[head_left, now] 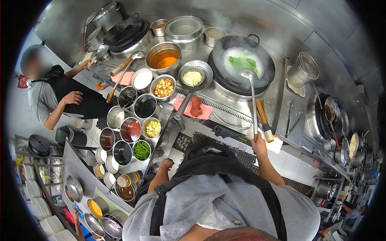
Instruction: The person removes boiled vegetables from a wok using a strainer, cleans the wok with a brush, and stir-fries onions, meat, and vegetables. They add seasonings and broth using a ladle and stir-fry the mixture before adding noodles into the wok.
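Observation:
My right hand (259, 145) is closed round the end of a long-handled ladle (253, 100). The ladle's bowl dips into a steaming black wok (265, 76), where green leafy vegetables (244, 63) lie in pale, bubbling liquid. My left hand (167, 163) hangs low beside my apron, fingers curled, with nothing visible in it. A bamboo brush (261, 114) leans just beside my right hand. Nearer the left hand are a pot of cut green vegetables (142, 150) and a pot of pale yellow chopped pieces (153, 128).
Left of the wok sit a perforated strainer (207, 78) holding a bowl of minced garlic (192, 78), a pot of orange liquid (164, 59) and several sauce pots. A co-worker (64, 86) stands at the left. Pink cloths (201, 109) lie on the stove's front edge.

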A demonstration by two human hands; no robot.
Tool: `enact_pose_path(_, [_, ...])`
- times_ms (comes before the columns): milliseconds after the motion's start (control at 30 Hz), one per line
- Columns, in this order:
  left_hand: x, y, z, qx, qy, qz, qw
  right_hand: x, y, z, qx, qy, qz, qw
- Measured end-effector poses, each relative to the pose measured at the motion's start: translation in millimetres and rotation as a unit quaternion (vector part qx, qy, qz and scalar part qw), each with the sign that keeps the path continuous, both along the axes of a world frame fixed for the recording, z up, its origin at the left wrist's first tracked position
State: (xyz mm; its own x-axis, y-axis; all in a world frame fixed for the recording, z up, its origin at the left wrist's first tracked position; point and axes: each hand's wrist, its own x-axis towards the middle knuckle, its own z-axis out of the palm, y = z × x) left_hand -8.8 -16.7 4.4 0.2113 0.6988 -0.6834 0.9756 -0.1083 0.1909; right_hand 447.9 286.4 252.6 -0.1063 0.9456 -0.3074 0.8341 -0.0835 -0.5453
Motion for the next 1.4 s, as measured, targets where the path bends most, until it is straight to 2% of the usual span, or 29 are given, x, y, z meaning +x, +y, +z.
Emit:
enact_pose_path(100, [-1.1, 1.2, -22.5, 0.021, -0.027, 0.021, 0.999, 0.0, -1.0, -0.3, 0.004, 0.005, -0.004, 1.0])
enact_pose_path(167, [-0.2, 3.4, -28.9, -0.018, -0.079, 0.132, 0.988, 3.7, -0.9, -6.4, 0.008, 0.008, -0.008, 1.0])
enact_pose_path(200, [-1.0, 5.2, -28.8, -0.018, -0.079, 0.131, 0.988, 7.2, 0.0, -14.8, 0.041, -0.004, 0.009, 0.999])
enact_pose_path(267, [-3.1, 9.0, -31.6, 0.029, -0.051, 0.009, 0.998, 10.0, -0.3, -16.9, 0.076, -0.017, 0.025, 0.997])
enact_pose_path(300, [-3.4, 9.2, -34.2, 0.03, -0.051, 0.008, 0.998, 8.8, -1.8, -11.7, 0.104, -0.022, 0.031, 0.994])
enact_pose_path(367, [-3.5, 9.4, -39.4, 0.004, -0.086, 0.104, 0.991, 10.1, 3.6, -10.2, 0.134, -0.027, 0.038, 0.99])
enact_pose_path(400, [-1.8, 11.7, -31.2, 0.004, -0.086, 0.104, 0.991, 12.4, 11.4, -11.8, 0.21, -0.012, 0.047, 0.977])
enact_pose_path(433, [-0.6, 12.6, -22.5, 0.026, -0.06, 0.048, 0.997, 14.0, 19.9, -14.1, 0.284, 0.002, 0.055, 0.957])
enact_pose_path(467, [1.2, 13.2, -14.0, 0.045, -0.034, -0.009, 0.998, 2.4, 25.5, 22.7, 0.179, 0.018, 0.018, 0.984])
enact_pose_path(500, [1.5, 12.3, -13.6, 0.044, -0.034, -0.011, 0.998, 0.9, 42.9, 32.6, 0.14, 0.017, 0.025, 0.99])
enact_pose_path(600, [-2.8, 15.0, -18.0, 0.012, -0.049, -0.001, 0.999, -22.9, 80.4, 75.9, 0.189, -0.033, 0.036, 0.981])
enact_pose_path(667, [-5.3, 17.6, -23.1, 0.012, -0.03, -0.043, 0.999, -42.9, 102.0, 95.5, 0.133, -0.05, 0.005, 0.99])
enact_pose_path(700, [-4.7, 24.3, -18.1, 0.015, -0.029, -0.045, 0.998, -48.9, 114.0, 99.7, 0.136, -0.049, 0.003, 0.989])
enact_pose_path(767, [-3.2, 23.5, -4.3, 0.033, -0.032, 0.059, 0.997, -63.4, 129.3, 100.6, 0.168, -0.039, 0.011, 0.985])
enact_pose_path(833, [-5.1, 22.9, 15.7, 0.066, -0.03, 0.027, 0.997, -63.4, 135.2, 94.9, 0.151, -0.006, -0.006, 0.988])
enact_pose_path(900, [2.6, 19.5, 27.3, 0.098, -0.033, -0.005, 0.995, -61.7, 128.1, 94.5, 0.185, 0.032, -0.003, 0.982])
enact_pose_path(933, [9.8, 18.1, 30.3, -0.016, -0.134, 0.362, 0.922, -58.7, 121.6, 101.7, 0.155, 0.055, 0.001, 0.986])
enact_pose_path(967, [16.0, 15.5, 30.8, -0.128, -0.212, 0.669, 0.701, -56.0, 113.9, 103.7, 0.153, 0.052, 0.007, 0.987])
enact_pose_path(1033, [2.5, -19.5, -31.1, -0.038, -0.222, 0.467, 0.855, -47.1, 98.2, 103.3, 0.148, 0.072, -0.037, 0.986])
enact_pose_path(1067, [5.4, -23.3, -12.2, -0.009, -0.117, 0.254, 0.96, -36.4, 94.3, 92.7, 0.089, 0.142, -0.068, 0.983])
enact_pose_path(1100, [8.7, -23.8, 0.8, 0.022, -0.004, 0.022, 1.0, -28.1, 85.3, 92.4, 0.089, 0.139, -0.067, 0.984])
enact_pose_path(1133, [12.0, -33.1, -7.2, 0.006, -0.018, 0.115, 0.993, -20.3, 74.3, 95.9, 0.088, 0.155, -0.069, 0.982])
enact_pose_path(1233, [17.4, -33.8, 11.0, -0.062, -0.017, 0.13, 0.989, 4.4, 39.9, 112.5, 0.078, 0.182, -0.082, 0.977])
enact_pose_path(1267, [17.1, -31.5, 12.4, -0.05, -0.009, 0.079, 0.996, 13.0, 29.0, 118.4, 0.067, 0.195, -0.09, 0.974])
enact_pose_path(1300, [16.3, -27.7, 9.3, -0.05, -0.012, 0.074, 0.996, 22.1, 19.1, 123.4, 0.069, 0.192, -0.094, 0.974])
enact_pose_path(1367, [15.2, -17.6, 1.8, -0.073, -0.003, 0.064, 0.995, 40.4, 2.7, 130.5, 0.055, 0.09, -0.062, 0.993])
enact_pose_path(1400, [12.9, -12.8, -5.1, -0.073, -0.006, 0.06, 0.996, 49.8, -5.5, 128.1, 0.056, 0.087, -0.065, 0.993])
